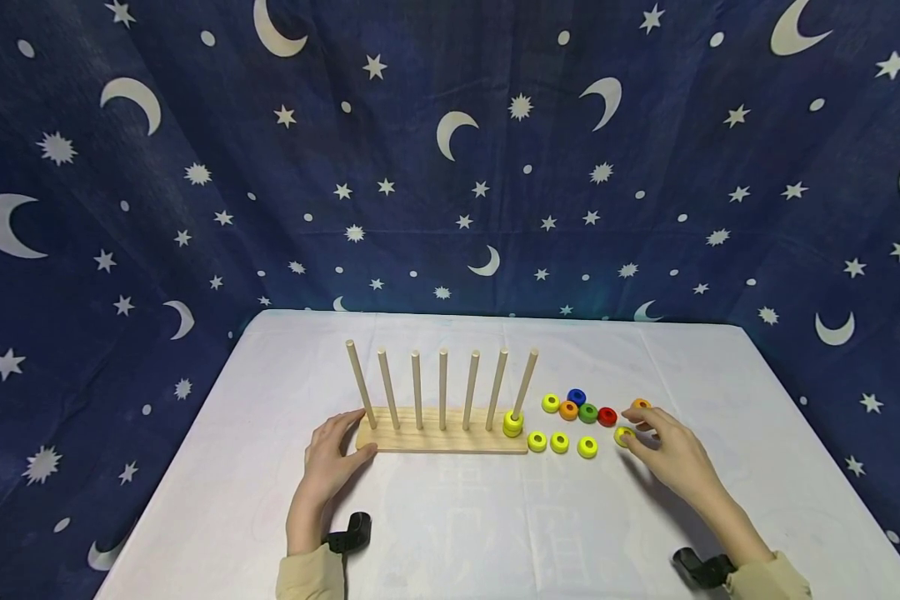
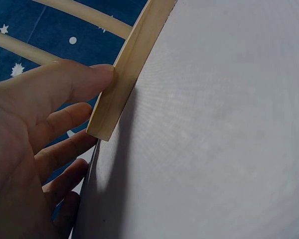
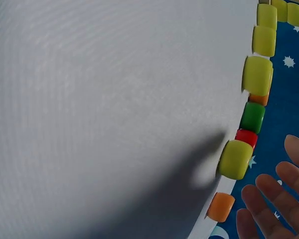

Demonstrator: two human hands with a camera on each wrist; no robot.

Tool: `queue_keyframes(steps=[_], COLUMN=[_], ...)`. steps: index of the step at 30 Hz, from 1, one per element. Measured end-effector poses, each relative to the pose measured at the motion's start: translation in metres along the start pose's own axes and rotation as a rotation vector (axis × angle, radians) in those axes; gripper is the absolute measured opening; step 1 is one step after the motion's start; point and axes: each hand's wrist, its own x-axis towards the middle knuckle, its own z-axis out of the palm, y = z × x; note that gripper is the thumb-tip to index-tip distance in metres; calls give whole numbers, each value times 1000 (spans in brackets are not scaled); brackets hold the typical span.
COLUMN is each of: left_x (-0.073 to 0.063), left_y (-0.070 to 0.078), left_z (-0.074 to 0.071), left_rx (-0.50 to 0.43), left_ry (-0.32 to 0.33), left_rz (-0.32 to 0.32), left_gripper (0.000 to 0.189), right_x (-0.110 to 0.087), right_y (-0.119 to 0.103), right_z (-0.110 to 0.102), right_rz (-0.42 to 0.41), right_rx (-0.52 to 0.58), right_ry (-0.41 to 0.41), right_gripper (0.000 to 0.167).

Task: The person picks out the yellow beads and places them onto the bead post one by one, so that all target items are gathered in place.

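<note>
A wooden peg stand (image 1: 442, 442) with several upright pegs lies on the table. My left hand (image 1: 333, 457) holds its left end, thumb at the front corner and fingers round the far side; the left wrist view shows the thumb (image 2: 92, 83) against the wood. Yellow beads (image 1: 513, 423) are stacked on the rightmost peg. My right hand (image 1: 673, 454) hovers by a yellow bead (image 3: 235, 160), its fingers loosely bent and spread. In the right wrist view a gap shows between the fingers and that bead.
Right of the stand lie more yellow beads (image 1: 587, 447), a blue bead (image 1: 576, 396), a green bead (image 1: 588, 414), a red bead (image 1: 607, 417) and orange beads (image 1: 567, 410). A white cloth covers the table (image 1: 450, 533). Behind hangs a dark blue curtain (image 1: 405, 150).
</note>
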Motion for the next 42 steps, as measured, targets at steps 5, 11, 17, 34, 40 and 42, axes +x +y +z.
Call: queue_keyframes(steps=[5, 11, 17, 34, 40, 42], left_x=[0, -1, 0, 2, 2, 1], left_y=[1, 1, 1, 0, 1, 1], left_z=[-1, -1, 0, -1, 0, 0], left_rx=[1, 0, -3, 14, 17, 16], left_ry=[-7, -3, 9, -9, -7, -8], left_rz=[-7, -9, -1, -12, -9, -11], left_gripper=[62, 62, 62, 64, 63, 63], right_x=[1, 2, 5, 11, 10, 9], right_y=[5, 8, 10, 14, 14, 14], right_z=[2, 4, 7, 16, 15, 15], right_rz=[6, 31, 49, 68, 75, 81], right_rx=[-3, -16, -32, -50, -57, -57], right_ry=[-42, -95, -117, -110, -117, -121], right_gripper=[41, 42, 42, 34, 34, 34])
